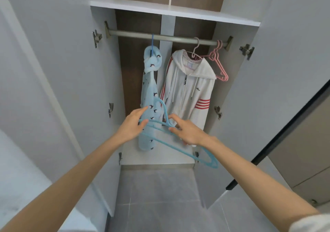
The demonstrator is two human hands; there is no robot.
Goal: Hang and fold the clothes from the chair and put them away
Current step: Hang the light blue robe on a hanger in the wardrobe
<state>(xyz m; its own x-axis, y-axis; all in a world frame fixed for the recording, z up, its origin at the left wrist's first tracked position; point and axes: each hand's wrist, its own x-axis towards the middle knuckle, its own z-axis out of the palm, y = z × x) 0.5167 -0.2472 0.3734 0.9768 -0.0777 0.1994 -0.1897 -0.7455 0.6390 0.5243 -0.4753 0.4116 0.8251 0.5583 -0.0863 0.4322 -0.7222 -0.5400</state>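
I face an open wardrobe with a metal rail [135, 34]. A light blue garment with small bird prints [149, 92] hangs from the rail on a blue hanger. To its right hangs a white hooded jacket with red stripes [187, 88] on a pale hanger. An empty blue hanger [171, 142] is held in front of the wardrobe. My left hand [133, 124] grips its left end and also touches the blue garment. My right hand [187, 131] pinches it near the hook. The chair is out of view.
Empty pink hangers [218, 62] hang at the rail's right end. White wardrobe doors [62, 71] stand open on both sides. A white shelf [175, 12] runs above the rail. Grey floor tiles [160, 196] lie below.
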